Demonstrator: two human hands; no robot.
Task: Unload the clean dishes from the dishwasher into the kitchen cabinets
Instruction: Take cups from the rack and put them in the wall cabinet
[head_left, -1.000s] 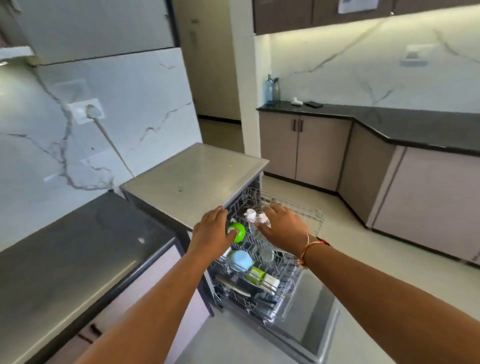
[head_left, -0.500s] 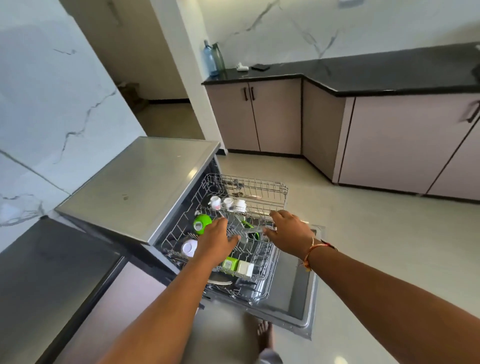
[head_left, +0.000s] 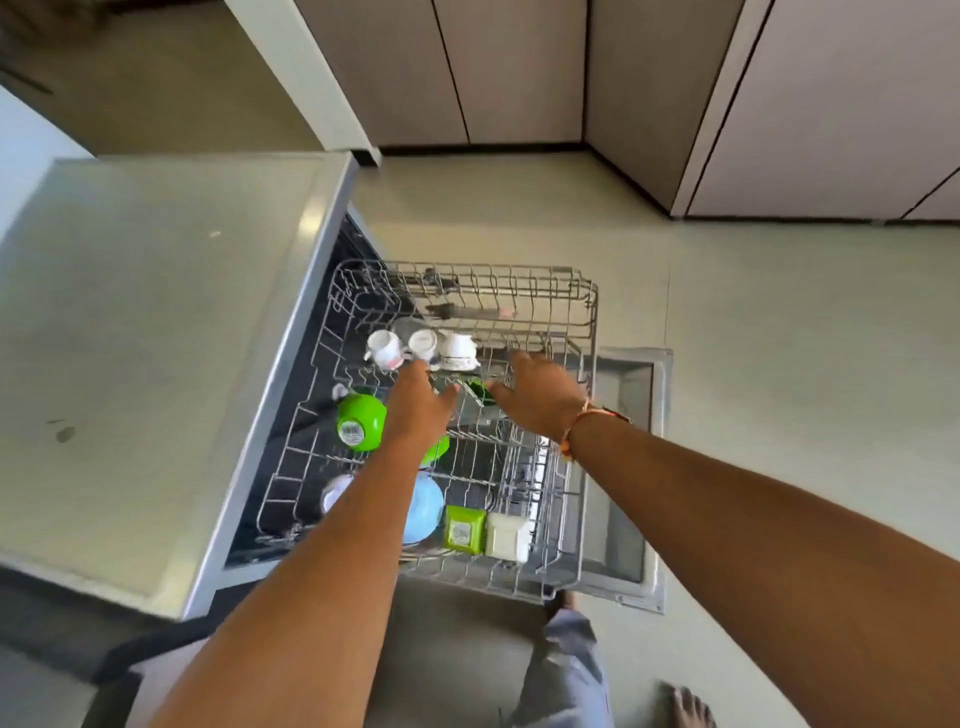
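Observation:
The dishwasher's wire rack (head_left: 582, 312) is pulled out over the open door (head_left: 631, 467). Three white cups (head_left: 423, 343) stand upside down in a row in its far part. A green bowl (head_left: 361, 421) lies at the left, a light blue bowl (head_left: 428, 506) nearer me, and beside that a green square container (head_left: 462, 530) and a white one (head_left: 508, 538). My left hand (head_left: 418, 410) and my right hand (head_left: 537, 397) hover over the rack's middle with fingers stretched, just below the cups. Between them lie a dark green item (head_left: 480, 391) and a grey metal piece, both partly hidden.
The dishwasher's steel top (head_left: 156, 338) fills the left. Beige base cabinets (head_left: 519, 73) line the far wall and right corner. Pale floor (head_left: 779, 389) lies to the right of the door. My bare feet (head_left: 688, 706) stand by the rack's near edge.
My view has tilted down onto the rack. Both hands have moved from the rack's front toward its middle, closer to the white cups, and neither has taken hold of anything.

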